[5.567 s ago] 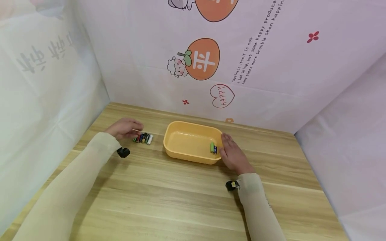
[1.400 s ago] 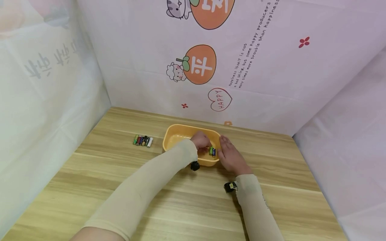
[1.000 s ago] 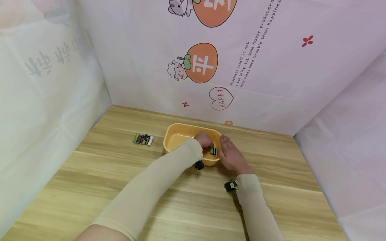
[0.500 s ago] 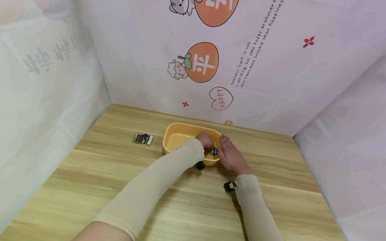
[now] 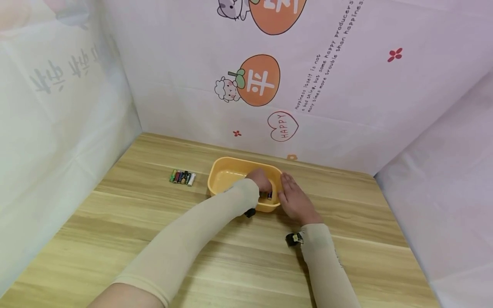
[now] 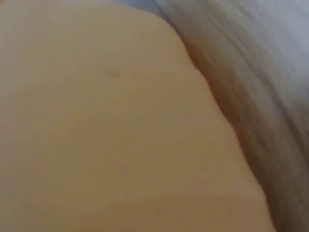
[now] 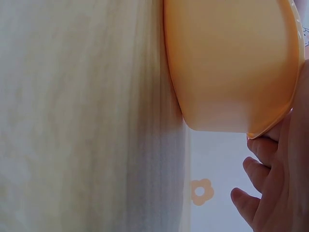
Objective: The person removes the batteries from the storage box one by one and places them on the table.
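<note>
A yellow plastic bin (image 5: 227,161) stands near the back of the wooden table. My left hand (image 5: 259,179) reaches down into its right half, fingers bent toward the batteries; its fingertips are hidden behind the hand and sleeve. A dark battery (image 5: 269,195) shows just beside these fingers. Whether they pinch a battery I cannot tell. My right hand (image 5: 298,200) rests against the bin's right end, fingers extended along the rim. In the right wrist view, the right hand's fingers (image 7: 260,169) lie by the bin's rim. The bin's wall (image 6: 120,135) fills most of the blurred left wrist view.
Several batteries (image 5: 182,177) of mixed colours lie side by side in a row on the table (image 5: 231,265), left of the bin. Printed white cloth (image 5: 185,85) hangs behind the table and along both sides.
My left hand has moved from the battery row into the bin. In the last half second it has shifted slightly, and the dark battery sits a little farther left. My right hand stays in place.
</note>
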`<state>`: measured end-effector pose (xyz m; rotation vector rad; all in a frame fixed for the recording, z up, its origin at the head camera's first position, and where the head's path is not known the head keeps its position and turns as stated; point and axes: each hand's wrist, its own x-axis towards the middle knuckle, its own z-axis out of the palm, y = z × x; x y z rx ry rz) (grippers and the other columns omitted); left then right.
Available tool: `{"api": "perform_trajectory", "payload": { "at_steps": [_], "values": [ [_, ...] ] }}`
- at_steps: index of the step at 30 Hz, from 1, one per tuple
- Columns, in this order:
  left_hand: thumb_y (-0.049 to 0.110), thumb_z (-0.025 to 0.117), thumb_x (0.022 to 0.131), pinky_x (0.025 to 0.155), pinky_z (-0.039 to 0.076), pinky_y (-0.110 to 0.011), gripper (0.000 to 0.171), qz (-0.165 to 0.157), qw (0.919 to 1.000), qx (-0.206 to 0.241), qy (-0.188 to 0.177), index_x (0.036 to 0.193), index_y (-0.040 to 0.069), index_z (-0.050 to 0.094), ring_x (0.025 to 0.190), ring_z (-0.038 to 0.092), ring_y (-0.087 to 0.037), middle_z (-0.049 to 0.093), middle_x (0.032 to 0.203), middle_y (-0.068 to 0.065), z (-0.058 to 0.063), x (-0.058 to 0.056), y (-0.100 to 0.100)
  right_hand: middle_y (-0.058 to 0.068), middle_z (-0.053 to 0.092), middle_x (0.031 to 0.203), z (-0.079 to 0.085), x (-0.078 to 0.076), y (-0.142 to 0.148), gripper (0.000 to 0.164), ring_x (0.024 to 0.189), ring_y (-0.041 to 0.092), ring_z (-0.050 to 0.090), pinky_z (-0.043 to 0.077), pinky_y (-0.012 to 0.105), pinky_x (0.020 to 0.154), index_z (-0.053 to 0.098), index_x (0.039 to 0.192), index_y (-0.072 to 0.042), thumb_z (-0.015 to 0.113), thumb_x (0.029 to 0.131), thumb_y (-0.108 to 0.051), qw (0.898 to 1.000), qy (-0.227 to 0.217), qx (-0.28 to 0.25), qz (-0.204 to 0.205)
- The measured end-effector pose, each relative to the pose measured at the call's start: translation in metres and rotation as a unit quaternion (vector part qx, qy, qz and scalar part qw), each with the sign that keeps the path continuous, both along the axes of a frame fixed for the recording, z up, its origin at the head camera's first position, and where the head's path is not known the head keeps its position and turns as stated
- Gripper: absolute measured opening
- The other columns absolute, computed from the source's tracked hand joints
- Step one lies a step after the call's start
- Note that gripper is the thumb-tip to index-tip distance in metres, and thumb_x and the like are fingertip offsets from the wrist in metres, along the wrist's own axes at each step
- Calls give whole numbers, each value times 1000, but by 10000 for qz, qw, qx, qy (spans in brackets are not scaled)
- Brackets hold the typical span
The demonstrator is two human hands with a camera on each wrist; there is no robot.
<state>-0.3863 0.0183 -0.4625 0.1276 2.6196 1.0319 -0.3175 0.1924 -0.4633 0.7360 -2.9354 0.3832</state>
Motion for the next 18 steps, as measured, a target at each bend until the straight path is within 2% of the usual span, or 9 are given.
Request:
{"api": "perform_trajectory", "payload": {
  "at_steps": [2,4,7,10,12,18],
  "values": [
    [16,79,70,46,51,-29,21,-173,9998,-82,82,84,7,66,57,58,-18,63,74,-4,-1,0,0,17,17,159,1,1,0,58,146,30,12,16,45,118,14,154,0,32,106,-26,10000,-16,2,6],
    [13,77,70,44,50,-30,18,-242,9997,33,-16,83,6,66,54,57,-18,62,71,-5,-3,-1,-2,17,16,160,1,1,0,59,146,31,12,16,45,118,13,154,0,32,106,-27,10000,-59,16,1],
    [8,73,72,42,49,-30,9,-187,9983,451,-332,74,4,66,49,54,-18,60,63,-7,-6,-2,-7,16,14,160,-1,2,0,59,146,32,12,15,44,118,12,155,-1,31,106,-28,9999,-107,34,-17],
    [3,69,72,42,51,-30,7,45,9913,1102,-724,67,2,65,47,53,-19,59,59,-8,-3,-2,-12,15,14,160,-1,2,0,59,146,32,12,15,44,118,11,155,-1,31,106,-28,9999,-103,18,-23],
    [1,67,71,44,53,-30,8,118,9873,1342,-845,64,1,65,47,54,-19,59,58,-9,1,0,-15,14,13,160,-1,2,-1,59,146,32,13,15,43,118,12,155,-1,32,106,-27,10000,-62,10,-26],
    [-3,65,70,46,54,-32,9,145,9846,1439,-987,62,1,66,48,57,-20,62,60,-11,10,3,-21,17,16,159,0,1,0,59,145,34,16,16,44,118,14,154,2,33,105,-25,10000,40,11,-2]
  ]
}}
